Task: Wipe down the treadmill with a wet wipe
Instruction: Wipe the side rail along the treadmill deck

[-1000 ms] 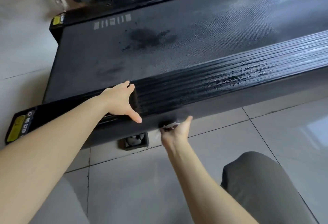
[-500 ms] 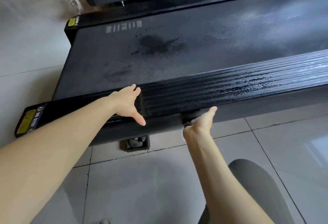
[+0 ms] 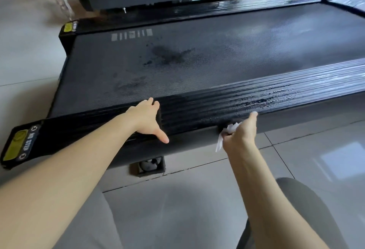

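Movement is the news: the right hand [image 3: 240,133], fingers curled round a crumpled white wet wipe [image 3: 231,127], has slid along the outer edge of the ribbed black plastic side rail [image 3: 197,110], farther from the left hand [image 3: 147,118], which still rests flat and open-fingered on top of that rail. So, I'd say, the edge is getting cleaned stroke by stroke. The black treadmill with its grey belt [image 3: 217,67] sits low; wet streaks [image 3: 266,98] glisten on the rail, and dark damp patches [image 3: 169,54] mark the belt behind it.
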A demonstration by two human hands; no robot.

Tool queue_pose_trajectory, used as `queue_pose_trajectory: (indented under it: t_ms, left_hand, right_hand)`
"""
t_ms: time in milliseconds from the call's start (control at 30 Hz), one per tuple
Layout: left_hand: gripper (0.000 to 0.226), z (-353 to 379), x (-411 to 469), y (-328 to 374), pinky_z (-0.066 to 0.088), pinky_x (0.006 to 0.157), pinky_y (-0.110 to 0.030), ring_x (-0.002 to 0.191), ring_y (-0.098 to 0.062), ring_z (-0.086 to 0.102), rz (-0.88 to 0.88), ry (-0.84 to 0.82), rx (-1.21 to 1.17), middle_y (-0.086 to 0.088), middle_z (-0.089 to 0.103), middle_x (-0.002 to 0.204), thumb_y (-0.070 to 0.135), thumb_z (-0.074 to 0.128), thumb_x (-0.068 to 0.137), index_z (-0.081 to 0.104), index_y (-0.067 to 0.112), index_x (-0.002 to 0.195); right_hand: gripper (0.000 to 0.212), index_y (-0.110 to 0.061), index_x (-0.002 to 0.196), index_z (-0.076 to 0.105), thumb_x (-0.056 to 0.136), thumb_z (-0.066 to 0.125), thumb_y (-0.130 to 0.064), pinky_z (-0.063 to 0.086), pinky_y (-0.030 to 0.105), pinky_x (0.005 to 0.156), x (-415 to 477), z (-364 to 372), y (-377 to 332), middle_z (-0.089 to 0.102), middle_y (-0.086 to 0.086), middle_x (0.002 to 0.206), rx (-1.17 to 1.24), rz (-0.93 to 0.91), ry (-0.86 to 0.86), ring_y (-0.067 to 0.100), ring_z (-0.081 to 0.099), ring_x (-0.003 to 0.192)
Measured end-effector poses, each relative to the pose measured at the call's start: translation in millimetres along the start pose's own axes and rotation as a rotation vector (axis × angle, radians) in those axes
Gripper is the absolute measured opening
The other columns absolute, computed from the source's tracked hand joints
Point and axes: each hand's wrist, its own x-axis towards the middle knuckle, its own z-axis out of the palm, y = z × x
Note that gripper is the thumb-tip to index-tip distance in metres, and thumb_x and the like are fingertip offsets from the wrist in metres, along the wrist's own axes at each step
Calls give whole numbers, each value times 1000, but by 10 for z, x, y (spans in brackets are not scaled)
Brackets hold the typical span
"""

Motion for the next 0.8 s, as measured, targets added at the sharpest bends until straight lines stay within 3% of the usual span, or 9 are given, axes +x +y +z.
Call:
queue_pose_trajectory:
  t_ms: [167, 300, 367, 433, 533, 633, 667, 733, 800]
  left_hand:
    - [150, 12, 6, -7, 18, 125, -51, 158, -25, -5, 2, 13, 17, -7, -8, 171, 78, 82, 56, 0, 14, 163]
    - [148, -8, 9, -11, 17, 123, -51, 158, -25, -3, 2, -3, 21, -7, -7, 171, 77, 82, 57, 0, 14, 163]
    - [148, -4, 0, -1, 18, 123, -51, 158, -26, -3, 9, -7, 27, -7, -7, 171, 77, 82, 57, 0, 13, 163]
    - [149, 11, 3, 0, 19, 123, -52, 158, -26, -2, 12, -6, 32, -7, -6, 171, 78, 82, 57, 1, 13, 163]
    - [150, 6, 3, -4, 22, 123, -52, 158, -26, -1, 11, 0, 37, -8, -5, 171, 79, 82, 55, 2, 12, 163]
    - [149, -11, -14, 9, 22, 123, -52, 158, -25, 0, 20, 17, 35, -8, -4, 171, 79, 82, 54, 4, 13, 163]
    - [149, -6, -19, 11, 21, 123, -51, 158, -25, 0, 21, 23, 28, -8, -3, 171, 79, 82, 54, 4, 13, 163]
    - [150, 19, -19, -3, 20, 124, -51, 158, -25, 0, 21, 35, 18, -8, -3, 171, 80, 81, 53, 4, 13, 163]
    - [152, 43, -6, -30, 19, 125, -51, 158, -24, -2, 17, 39, 8, -7, -4, 172, 82, 80, 52, 2, 13, 163]
  right_hand:
    - [68, -15, 153, 30, 102, 43, -59, 38, 38, 108, -506, 503, 585, 44, 0, 144, -133, 94, -9, 25, 46, 132]
    - [49, -17, 132, 47, 101, 49, -54, 39, 51, 113, -486, 367, 616, 59, 4, 125, -61, 142, -164, 25, 58, 111]
    - [58, -16, 147, 42, 101, 47, -51, 32, 59, 117, -333, 210, 302, 52, 15, 144, 28, 131, -202, 33, 54, 126]
    - [65, -18, 159, 26, 105, 43, -48, 30, 58, 119, -175, 96, -89, 30, 17, 162, 46, 21, -100, 35, 39, 145]
    - [51, -12, 143, 44, 106, 42, -46, 33, 48, 119, -172, 91, -313, 53, 12, 139, 9, -120, -24, 26, 56, 127]
    - [20, -20, 101, 51, 104, 40, -37, 47, 34, 89, -368, 266, 93, 46, 2, 98, -306, -325, -48, 19, 45, 89]
    - [23, -21, 96, 50, 103, 36, -38, 45, 38, 90, -396, 304, 319, 45, 7, 102, -490, -421, -77, 22, 43, 96]
    - [52, -9, 123, 55, 98, 32, -49, 28, 49, 117, -442, 280, 789, 42, 22, 136, -972, -652, -141, 31, 36, 130]
    - [64, -2, 138, 50, 101, 28, -49, 13, 57, 123, -504, 177, 1125, 34, 31, 149, -1374, -973, -125, 44, 21, 148]
